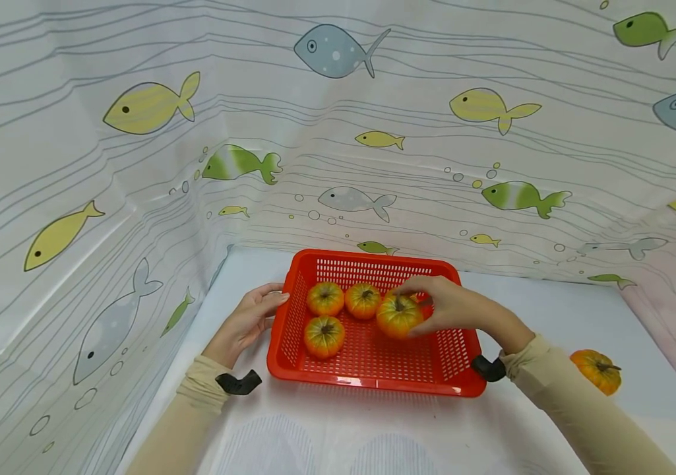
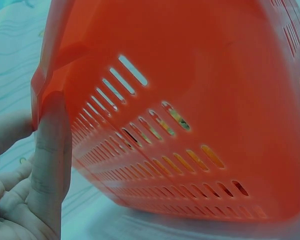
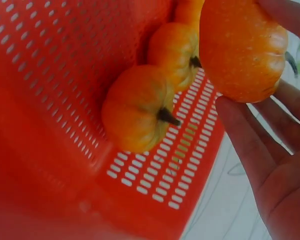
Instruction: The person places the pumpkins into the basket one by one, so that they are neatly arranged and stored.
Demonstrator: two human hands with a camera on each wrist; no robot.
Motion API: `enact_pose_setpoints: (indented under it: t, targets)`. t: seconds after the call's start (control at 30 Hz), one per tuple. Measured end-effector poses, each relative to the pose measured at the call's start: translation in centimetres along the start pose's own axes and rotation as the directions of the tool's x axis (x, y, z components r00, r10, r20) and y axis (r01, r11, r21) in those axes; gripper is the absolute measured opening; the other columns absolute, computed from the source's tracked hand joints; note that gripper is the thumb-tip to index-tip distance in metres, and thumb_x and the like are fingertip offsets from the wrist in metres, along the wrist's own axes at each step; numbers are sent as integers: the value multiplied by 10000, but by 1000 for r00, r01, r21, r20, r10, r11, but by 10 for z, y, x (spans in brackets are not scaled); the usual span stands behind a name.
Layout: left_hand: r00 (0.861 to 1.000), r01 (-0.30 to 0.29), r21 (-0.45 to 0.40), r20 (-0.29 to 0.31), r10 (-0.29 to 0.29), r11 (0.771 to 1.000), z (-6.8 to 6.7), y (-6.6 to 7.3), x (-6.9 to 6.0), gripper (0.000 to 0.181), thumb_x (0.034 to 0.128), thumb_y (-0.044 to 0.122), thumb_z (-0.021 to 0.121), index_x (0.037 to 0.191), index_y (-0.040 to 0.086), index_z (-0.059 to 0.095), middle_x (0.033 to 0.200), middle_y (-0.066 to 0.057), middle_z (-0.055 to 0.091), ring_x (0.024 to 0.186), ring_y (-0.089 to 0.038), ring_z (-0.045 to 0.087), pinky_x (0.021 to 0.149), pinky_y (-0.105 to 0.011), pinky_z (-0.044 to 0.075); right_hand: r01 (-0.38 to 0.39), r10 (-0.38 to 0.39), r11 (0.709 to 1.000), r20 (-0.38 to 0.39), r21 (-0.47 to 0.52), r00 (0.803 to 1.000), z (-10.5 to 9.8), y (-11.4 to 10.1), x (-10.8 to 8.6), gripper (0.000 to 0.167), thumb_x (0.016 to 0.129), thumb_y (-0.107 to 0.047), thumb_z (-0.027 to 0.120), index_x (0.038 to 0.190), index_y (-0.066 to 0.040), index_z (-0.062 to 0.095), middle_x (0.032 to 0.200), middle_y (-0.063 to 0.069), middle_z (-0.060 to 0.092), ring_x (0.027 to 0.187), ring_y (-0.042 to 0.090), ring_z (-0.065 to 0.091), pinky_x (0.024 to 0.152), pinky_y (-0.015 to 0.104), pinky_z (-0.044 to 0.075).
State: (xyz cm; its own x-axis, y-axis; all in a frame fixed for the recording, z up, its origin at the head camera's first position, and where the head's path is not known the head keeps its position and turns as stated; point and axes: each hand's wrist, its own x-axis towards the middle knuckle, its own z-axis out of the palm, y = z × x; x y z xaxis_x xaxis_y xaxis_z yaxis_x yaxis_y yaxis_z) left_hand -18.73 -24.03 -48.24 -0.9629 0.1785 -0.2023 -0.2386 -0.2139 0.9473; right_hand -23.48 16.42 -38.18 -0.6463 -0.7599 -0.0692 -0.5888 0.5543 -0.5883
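Note:
A small orange pumpkin (image 1: 397, 320) is in my right hand (image 1: 452, 305), pinched between thumb and fingers over the red plastic basket (image 1: 338, 379). The right wrist view shows the held pumpkin (image 3: 242, 52) close up, the fingers (image 3: 250, 145) against its side. My left hand (image 1: 248, 321) grips the basket's left rim; in the left wrist view its fingers (image 2: 50, 160) pinch the rim. Inside the basket's left half sit a back-left pumpkin (image 1: 325, 299), a back-middle pumpkin (image 1: 363, 301) and a front-left pumpkin (image 1: 324, 337). Orange patches show behind my right hand, mostly hidden.
Another pumpkin (image 1: 597, 371) lies on the white tabletop (image 1: 527, 422) right of the basket, beside my right forearm. A fish-print curtain (image 1: 290, 125) stands behind and to the sides. A black strap end (image 1: 239, 382) sticks out at the left wrist.

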Motion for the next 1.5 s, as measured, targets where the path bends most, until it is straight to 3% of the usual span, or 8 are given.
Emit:
enact_pose_setpoints:
  t: [0.33,0.6,1.13,1.5]
  targets:
    - [1000,7,1,-11,-7,1000,1,0,1,471,1054,159,602,1445,-20,410,1083,33,718,905,-82,733,759,-253,642,46,-42,997,66,-66,997,17,-4,22,666,794,-311,905,1369,-108,639,1360,22,659,1263,234,599,1067,460,552]
    - [1000,-7,-2,-10,7,1000,0,0,1,449,1056,152,596,1431,-17,417,1091,27,717,916,-82,735,759,-254,642,32,-16,991,123,-128,992,31,-10,35,664,796,-320,904,1372,-123,640,1376,28,660,1286,234,604,1096,446,538]
    - [1000,-5,-14,-3,5,1000,-1,0,-1,436,1055,152,597,1419,-16,428,1092,25,726,896,-84,732,759,-258,642,126,-93,959,138,-255,986,49,-11,48,627,804,-405,886,1332,-143,674,1346,21,688,1257,208,628,1101,442,510]
    - [1000,-8,-8,-3,8,1000,0,1,-1,421,1055,145,593,1411,-11,431,1076,29,720,880,-80,731,747,-255,642,105,-65,950,144,-295,988,54,-12,50,645,795,-436,889,1330,-147,675,1371,48,674,1289,241,619,1104,468,513]
